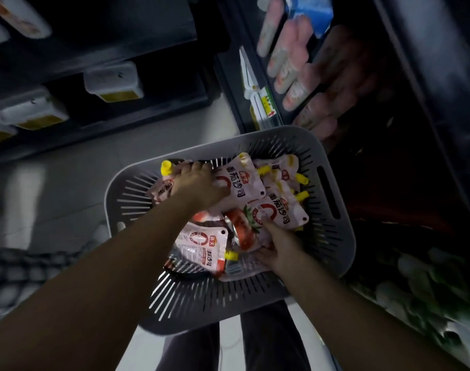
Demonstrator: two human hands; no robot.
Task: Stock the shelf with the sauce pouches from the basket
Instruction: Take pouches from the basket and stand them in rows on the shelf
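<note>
- Far left: white tubs with yellow labels are sitting on a dark lower shelf, blurred and dimly lit.
- Left of centre: the left hand is reaching into the far left part of the basket, its fingers curling down over a sauce pouch with a yellow cap; whether they are gripping it cannot be told.
- Centre: the grey slotted basket is resting low in front of the person, above the dark trouser legs, and is holding the sauce pouches in a loose heap, white-and-red packs with yellow spouts lying flat and overlapping.
- Right of centre: the right hand is lying at the basket's near right side, forefinger stretched onto a pouch printed with a tomato, the remaining fingers bent over the pouches beneath.
- Upper right: pink packets are standing in a row on the shelf unit, just beyond the basket's far rim, with price tags along the edge.
</note>
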